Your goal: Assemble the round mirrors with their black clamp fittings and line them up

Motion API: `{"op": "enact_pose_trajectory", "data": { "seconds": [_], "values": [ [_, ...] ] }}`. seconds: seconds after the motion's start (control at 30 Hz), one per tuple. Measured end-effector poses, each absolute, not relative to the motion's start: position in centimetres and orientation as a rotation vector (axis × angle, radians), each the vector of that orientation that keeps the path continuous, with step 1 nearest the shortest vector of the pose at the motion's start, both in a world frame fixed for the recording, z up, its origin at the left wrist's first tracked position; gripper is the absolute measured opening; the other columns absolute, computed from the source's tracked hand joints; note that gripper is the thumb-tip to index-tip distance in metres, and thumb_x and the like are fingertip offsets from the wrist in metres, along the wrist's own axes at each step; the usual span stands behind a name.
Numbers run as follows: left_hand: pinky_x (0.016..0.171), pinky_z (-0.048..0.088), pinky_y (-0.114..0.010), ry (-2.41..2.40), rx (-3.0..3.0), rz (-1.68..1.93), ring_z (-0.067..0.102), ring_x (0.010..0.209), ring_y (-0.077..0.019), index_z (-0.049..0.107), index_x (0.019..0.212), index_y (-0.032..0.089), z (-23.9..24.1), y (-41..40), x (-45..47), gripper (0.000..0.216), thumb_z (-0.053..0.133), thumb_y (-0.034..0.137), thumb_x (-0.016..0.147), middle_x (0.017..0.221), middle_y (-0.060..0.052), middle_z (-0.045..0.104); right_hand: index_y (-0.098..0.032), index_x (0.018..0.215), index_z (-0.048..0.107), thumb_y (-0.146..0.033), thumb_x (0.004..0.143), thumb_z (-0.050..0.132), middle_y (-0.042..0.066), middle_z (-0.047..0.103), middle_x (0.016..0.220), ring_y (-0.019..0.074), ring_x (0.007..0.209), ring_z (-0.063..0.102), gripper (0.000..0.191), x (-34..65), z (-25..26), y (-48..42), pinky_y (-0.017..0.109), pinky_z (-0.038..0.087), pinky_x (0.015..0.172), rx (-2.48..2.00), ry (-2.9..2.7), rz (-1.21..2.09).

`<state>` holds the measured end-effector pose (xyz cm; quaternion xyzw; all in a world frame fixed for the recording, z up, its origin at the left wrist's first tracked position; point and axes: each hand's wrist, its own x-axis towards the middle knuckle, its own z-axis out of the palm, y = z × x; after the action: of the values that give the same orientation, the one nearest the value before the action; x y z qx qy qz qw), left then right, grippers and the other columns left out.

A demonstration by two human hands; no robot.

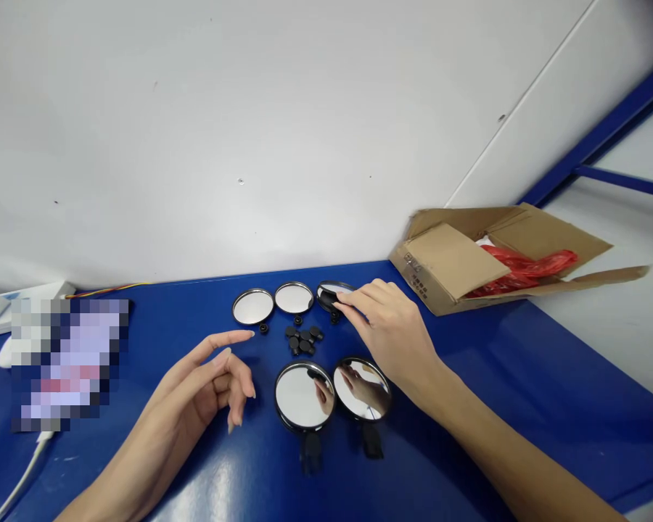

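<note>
Five round black-rimmed mirrors lie on a blue table point(522, 377). Three form a back row: left mirror point(253, 307), middle mirror point(294, 297), right mirror point(331, 293). My right hand point(392, 330) reaches to that right mirror, its fingertips pinched on the rim. Two larger mirrors with black stems, one point(303, 397) and the other point(362, 389), lie nearer me. A cluster of small black caps point(303, 339) sits between the rows. My left hand point(212, 380) hovers over the table left of the mirrors, index finger stretched out, other fingers loosely curled, holding nothing.
An open cardboard box point(451, 264) with red plastic point(522, 264) inside sits at the back right. A white wall rises behind the table. A white cable point(25, 471) and a blurred patch lie at the left. The table's right edge drops to a pale floor.
</note>
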<state>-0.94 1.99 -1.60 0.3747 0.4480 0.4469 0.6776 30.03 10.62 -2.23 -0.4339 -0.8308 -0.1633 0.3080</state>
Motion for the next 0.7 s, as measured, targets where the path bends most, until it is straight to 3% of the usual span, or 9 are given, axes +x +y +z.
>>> {"op": "enact_pose_trajectory", "data": {
  "seconds": [0.17,0.4,0.7],
  "values": [
    [0.067,0.054,-0.030,1.033,0.831,0.990,0.060,0.073,-0.0194,0.067,0.148,0.024,-1.5,2.0,-0.9,0.044,0.067,0.049,0.111,0.090,-0.006,0.074,-0.018,0.092,0.076,-0.014,0.109,0.073,0.003,0.076,0.083,0.0231,0.080,0.060,0.017,30.0,-2.1,10.7,0.039,0.043,0.076,-1.153,-2.230,-0.446],
    [0.068,0.051,-0.030,1.031,0.820,0.992,0.058,0.074,-0.0190,0.066,0.146,0.023,-0.9,1.8,-0.6,0.043,0.069,0.047,0.110,0.088,-0.005,0.073,-0.018,0.102,0.078,-0.019,0.109,0.074,0.005,0.081,0.091,0.0245,0.086,0.064,0.008,30.1,-2.0,10.7,0.039,0.044,0.079,-1.192,-2.275,-0.404],
    [0.071,0.048,-0.032,1.009,0.867,0.986,0.059,0.073,-0.0185,0.065,0.144,0.022,-1.5,1.9,-0.6,0.043,0.069,0.047,0.110,0.089,-0.005,0.075,-0.018,0.099,0.079,-0.021,0.111,0.069,0.006,0.079,0.088,0.0256,0.087,0.062,0.016,29.8,-1.5,10.4,0.040,0.042,0.078,-1.230,-2.267,-0.442]
  ]
}}
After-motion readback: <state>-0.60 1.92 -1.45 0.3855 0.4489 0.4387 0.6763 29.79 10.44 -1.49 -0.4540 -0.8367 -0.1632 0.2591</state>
